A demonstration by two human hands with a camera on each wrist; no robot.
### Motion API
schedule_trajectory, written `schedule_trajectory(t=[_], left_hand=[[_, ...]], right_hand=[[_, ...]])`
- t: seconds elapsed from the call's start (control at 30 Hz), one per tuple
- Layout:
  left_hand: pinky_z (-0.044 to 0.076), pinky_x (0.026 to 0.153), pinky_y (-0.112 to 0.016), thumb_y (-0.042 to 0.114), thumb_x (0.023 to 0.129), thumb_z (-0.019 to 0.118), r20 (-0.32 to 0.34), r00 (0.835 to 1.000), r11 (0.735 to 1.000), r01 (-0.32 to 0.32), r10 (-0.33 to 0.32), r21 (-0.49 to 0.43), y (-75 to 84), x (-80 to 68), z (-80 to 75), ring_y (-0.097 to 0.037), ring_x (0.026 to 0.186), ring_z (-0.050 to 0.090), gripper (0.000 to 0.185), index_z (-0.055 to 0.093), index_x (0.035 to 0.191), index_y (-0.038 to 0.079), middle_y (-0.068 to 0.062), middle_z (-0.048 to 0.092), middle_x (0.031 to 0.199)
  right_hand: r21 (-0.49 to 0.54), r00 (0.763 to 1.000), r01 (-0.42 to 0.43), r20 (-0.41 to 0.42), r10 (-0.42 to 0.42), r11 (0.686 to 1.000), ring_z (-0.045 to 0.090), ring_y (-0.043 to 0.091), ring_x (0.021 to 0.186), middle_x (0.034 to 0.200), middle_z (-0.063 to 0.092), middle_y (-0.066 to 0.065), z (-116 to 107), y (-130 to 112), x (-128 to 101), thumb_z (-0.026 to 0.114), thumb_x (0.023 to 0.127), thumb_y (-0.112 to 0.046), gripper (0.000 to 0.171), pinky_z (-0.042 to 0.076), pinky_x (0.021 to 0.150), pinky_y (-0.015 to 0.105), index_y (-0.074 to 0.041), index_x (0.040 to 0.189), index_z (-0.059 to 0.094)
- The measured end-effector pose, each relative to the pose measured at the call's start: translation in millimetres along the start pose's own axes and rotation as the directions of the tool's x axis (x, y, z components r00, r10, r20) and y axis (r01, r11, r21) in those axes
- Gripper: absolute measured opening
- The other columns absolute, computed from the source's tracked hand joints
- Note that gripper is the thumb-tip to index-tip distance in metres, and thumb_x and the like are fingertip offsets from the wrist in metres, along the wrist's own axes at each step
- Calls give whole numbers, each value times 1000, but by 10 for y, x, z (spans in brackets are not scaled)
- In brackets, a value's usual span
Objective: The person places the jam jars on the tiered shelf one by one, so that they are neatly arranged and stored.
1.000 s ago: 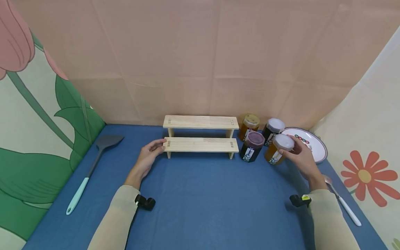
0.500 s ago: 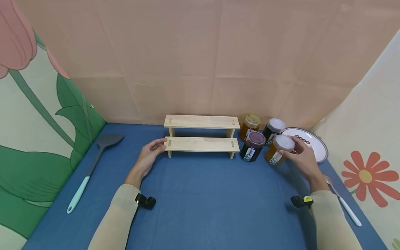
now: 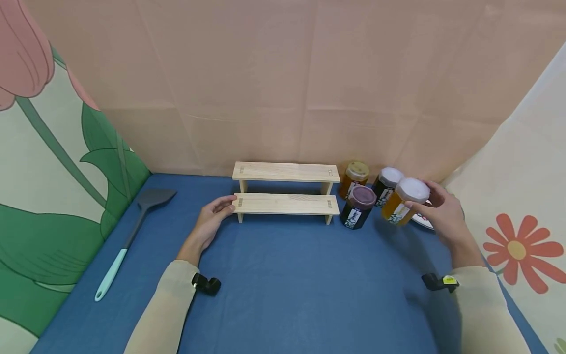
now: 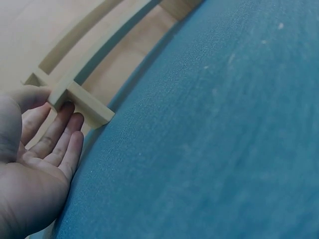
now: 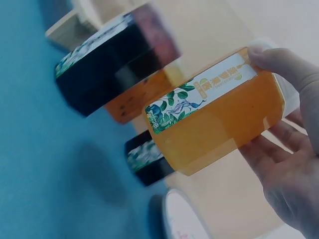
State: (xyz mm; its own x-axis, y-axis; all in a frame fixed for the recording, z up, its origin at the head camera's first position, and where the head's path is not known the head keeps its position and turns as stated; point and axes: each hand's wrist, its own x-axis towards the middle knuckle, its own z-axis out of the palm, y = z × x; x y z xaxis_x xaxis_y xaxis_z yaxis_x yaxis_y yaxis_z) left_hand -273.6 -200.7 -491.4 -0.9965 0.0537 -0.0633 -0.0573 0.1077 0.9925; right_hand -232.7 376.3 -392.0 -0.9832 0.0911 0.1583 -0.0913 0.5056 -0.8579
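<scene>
The right hand (image 3: 444,214) grips a white-lidded jar of amber honey (image 3: 404,201), fingers curled round its lid end, so the jar hangs tilted and clear of the blue surface (image 3: 300,275), at about three o'clock from the two-tier wooden rack (image 3: 285,191). The left hand (image 3: 208,223) lies relaxed, fingers straight, fingertips touching the rack's lower shelf at its nine o'clock end, seemingly steadying it. A dark purple-lidded jar (image 3: 359,206) stands just beside the rack's right leg.
</scene>
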Motion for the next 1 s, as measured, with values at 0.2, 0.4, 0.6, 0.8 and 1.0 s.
schedule_trajectory(t=[0.2, 0.4, 0.6, 0.8, 1.0], left_hand=[[37, 120, -42, 27, 104, 64, -3, 1000, 1000, 5, -5, 6, -15, 3, -22, -23, 136, 49, 44, 58, 145, 15, -8, 52, 153], [37, 120, -43, 25, 104, 64, -18, 1000, 1000, -13, 13, 5, 11, -7, -29, -24, 136, 49, 43, 58, 145, 15, -7, 51, 154], [39, 117, -39, 23, 104, 64, -21, 1000, 1000, -2, 2, 4, 36, -14, -48, -22, 133, 51, 42, 58, 144, 15, -9, 52, 150], [39, 117, -39, 23, 104, 64, -24, 1000, 1000, -2, 2, 1, 28, -20, -61, -20, 130, 51, 42, 59, 144, 14, -9, 53, 149], [40, 116, -39, 24, 103, 65, -14, 1000, 1000, 1, -1, -8, -3, -17, -10, -21, 129, 51, 41, 59, 143, 14, -10, 54, 145]], right_hand=[[19, 1000, 12, -1, -12, 1000, 47, 9, 124, 145, 49, -9, -53, -280, 22, 77, 94, -31, 73, 49, 85, 4, -29, 158, 41], [17, 998, 56, 6, -56, 998, 49, 9, 123, 142, 51, -11, -34, -554, 71, 78, 94, -28, 72, 49, 86, 5, -30, 157, 43], [13, 996, 65, 53, -65, 998, 51, 10, 124, 146, 51, -4, 19, -839, 150, 77, 94, -29, 74, 51, 86, 6, -31, 158, 41], [88, 990, 96, 98, -104, 992, 49, 15, 127, 151, 49, 2, 182, -1127, 248, 78, 93, -26, 72, 51, 87, 8, -30, 156, 43], [231, 977, 114, 148, -151, 966, 51, 18, 127, 145, 54, -1, 407, -1300, 336, 79, 92, -15, 68, 50, 92, 11, -23, 153, 49]])
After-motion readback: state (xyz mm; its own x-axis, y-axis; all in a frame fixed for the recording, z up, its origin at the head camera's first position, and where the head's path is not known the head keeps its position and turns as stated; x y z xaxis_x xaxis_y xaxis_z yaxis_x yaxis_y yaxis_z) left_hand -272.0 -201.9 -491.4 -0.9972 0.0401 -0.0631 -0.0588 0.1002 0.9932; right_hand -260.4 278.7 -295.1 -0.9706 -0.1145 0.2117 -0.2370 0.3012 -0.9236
